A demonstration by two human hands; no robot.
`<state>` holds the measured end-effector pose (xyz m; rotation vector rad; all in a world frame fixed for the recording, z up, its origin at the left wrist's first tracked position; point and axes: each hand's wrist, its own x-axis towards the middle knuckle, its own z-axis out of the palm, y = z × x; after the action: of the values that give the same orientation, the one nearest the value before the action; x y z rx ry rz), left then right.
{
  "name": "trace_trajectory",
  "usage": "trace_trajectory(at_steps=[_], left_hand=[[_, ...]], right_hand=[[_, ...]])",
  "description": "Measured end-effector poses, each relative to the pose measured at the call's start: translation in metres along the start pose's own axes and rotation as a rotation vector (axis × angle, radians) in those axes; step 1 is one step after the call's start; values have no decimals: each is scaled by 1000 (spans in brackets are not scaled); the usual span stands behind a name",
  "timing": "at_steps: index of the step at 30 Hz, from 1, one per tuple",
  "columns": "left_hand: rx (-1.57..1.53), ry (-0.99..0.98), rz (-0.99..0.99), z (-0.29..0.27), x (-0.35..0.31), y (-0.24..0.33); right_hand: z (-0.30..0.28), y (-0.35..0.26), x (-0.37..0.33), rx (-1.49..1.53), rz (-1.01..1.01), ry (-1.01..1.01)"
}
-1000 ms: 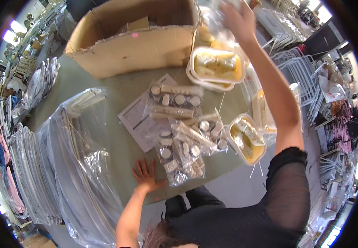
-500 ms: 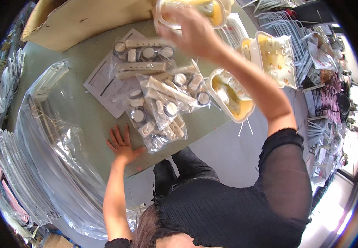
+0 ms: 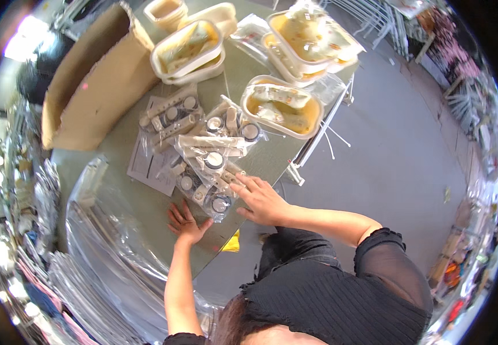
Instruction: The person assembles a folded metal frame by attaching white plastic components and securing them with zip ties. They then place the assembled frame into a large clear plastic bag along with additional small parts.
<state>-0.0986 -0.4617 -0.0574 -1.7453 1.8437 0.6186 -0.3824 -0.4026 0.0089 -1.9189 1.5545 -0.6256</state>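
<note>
My left hand (image 3: 188,226) lies flat on the green tabletop with its fingers spread. Right beside it is a heap of clear plastic bags holding caster wheels and beige parts. My right hand (image 3: 262,199) is open, its fingers stretched over the near right side of the nearest bag (image 3: 204,192); whether they press on it I cannot tell. Another bag of wheels (image 3: 213,154) lies across the middle of the heap, and a further one (image 3: 171,118) sits at its far side. Under the heap, a printed paper sheet (image 3: 148,164) sticks out to the left.
An open cardboard box (image 3: 99,86) stands far left. White-and-yellow plastic tubs (image 3: 187,49) with bagged contents are at the back; another tub (image 3: 283,106) sits by the right edge, with stacked tubs (image 3: 301,40) behind. Plastic-wrapped long parts (image 3: 117,230) lie along the left.
My right hand has come back from the tubs at the far side to the near bag of wheels. My left hand stays flat on the table. The view has shifted.
</note>
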Motion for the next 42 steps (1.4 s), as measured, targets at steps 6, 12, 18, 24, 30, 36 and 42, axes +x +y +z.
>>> trace_trajectory(at_steps=[6, 12, 18, 24, 30, 36, 42], left_hand=[[-664, 239, 266, 13, -5, 1], [-769, 373, 381, -5, -148, 6], [-367, 744, 234, 14, -279, -55], [-272, 504, -124, 79, -367, -108], [-350, 340, 139, 58, -323, -57], [-380, 254, 298, 92, -307, -75], [-823, 148, -293, 33, -284, -66]], right_hand=[[-1, -29, -58, 96, -148, 34], [13, -19, -53, -135, -42, 21], [59, -3, 22, -505, -212, -56], [60, -21, 29, -601, -242, -109], [27, -27, 59, -448, -294, -92], [-56, 22, 183, -140, -81, 186], [-155, 133, 350, -386, 509, 622]])
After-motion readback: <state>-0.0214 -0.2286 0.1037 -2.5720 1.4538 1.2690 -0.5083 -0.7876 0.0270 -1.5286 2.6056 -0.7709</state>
